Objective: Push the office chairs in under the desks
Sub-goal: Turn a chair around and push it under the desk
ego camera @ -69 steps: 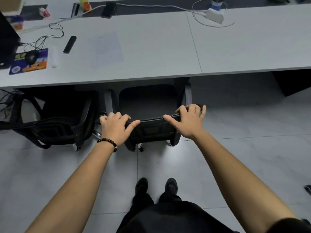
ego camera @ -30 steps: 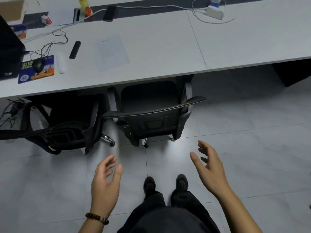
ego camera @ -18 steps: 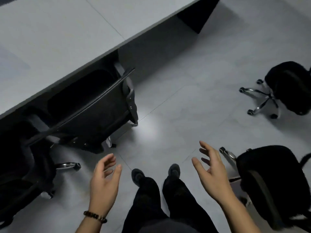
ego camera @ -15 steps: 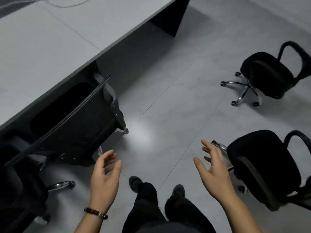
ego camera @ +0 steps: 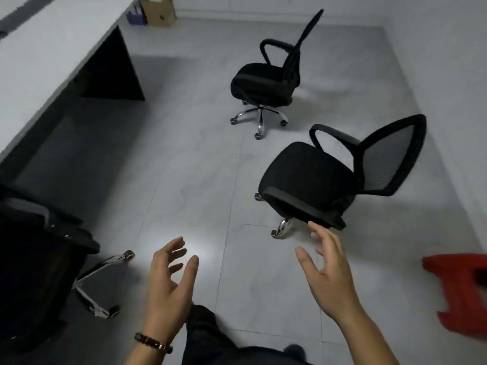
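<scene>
- we are turning away from the chair (ego camera: 39,259) we were gripping by its backrest a moment ago; it is now sitting at our far left, dark and partly under the surface (ego camera: 39,61), so that one looks done.
- our left hand (ego camera: 168,280) and right hand (ego camera: 329,280) are both hanging free in front of us, fingers (ego camera: 176,246) spread apart and holding nothing.
- two chairs are coming into view that were out of sight before: the near chair (ego camera: 316,180) is standing just ahead of the right fingers (ego camera: 319,233), its seat edge close to the fingertips but not touching, backrest pointing away to the right; the far chair (ego camera: 266,80) is standing well beyond it, farther ahead of both hands.
- we are judging that the task is partly finished, with these two still out on the open floor, and the near one is the likely next.
- the surface is running along the wall far to the left of the left fingers, white, with a dark open gap under it.
- the floor (ego camera: 197,180) is grey tile; a cardboard box (ego camera: 158,9) is sitting in the far corner, and a red stool (ego camera: 458,291) is standing right of the right fingers.
</scene>
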Available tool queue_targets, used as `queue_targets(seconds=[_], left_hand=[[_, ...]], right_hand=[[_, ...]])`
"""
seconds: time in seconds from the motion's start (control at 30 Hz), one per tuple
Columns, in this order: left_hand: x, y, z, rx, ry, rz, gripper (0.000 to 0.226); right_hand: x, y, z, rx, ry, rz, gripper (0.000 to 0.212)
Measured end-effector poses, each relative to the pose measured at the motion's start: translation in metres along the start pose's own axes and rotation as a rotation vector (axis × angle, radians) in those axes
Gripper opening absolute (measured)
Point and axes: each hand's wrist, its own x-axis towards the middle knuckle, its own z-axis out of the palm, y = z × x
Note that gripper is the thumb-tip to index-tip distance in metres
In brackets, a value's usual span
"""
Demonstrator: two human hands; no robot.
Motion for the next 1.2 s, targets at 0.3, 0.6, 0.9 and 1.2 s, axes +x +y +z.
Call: queue_targets(seconds=[0.3, 0.6, 0.9, 1.2], left_hand=[[-0.053, 0.092, 0.209, 0.051, -0.306, 0.148, 0.037], [-0.005, 0.132, 0.42, 0.056, -0.46, 0.162, 0.035], [0.097, 0.24, 0.572, 0.017, -0.442, 0.2, 0.036], [0.162, 0.244, 0.669, 0.129, -0.178, 0.02, 0.036]], right_hand=[[-0.036, 0.11, -0.19, 0.077, 0.233, 0.176, 0.049], [0.063, 0.216, -0.306, 0.01, 0.312, 0.287, 0.052], [0.243, 0.226, -0.445, -0.072, 0.284, 0.149, 0.061], [0.446, 0.262, -0.478, -0.149, -0.128, -0.052, 0.051]])
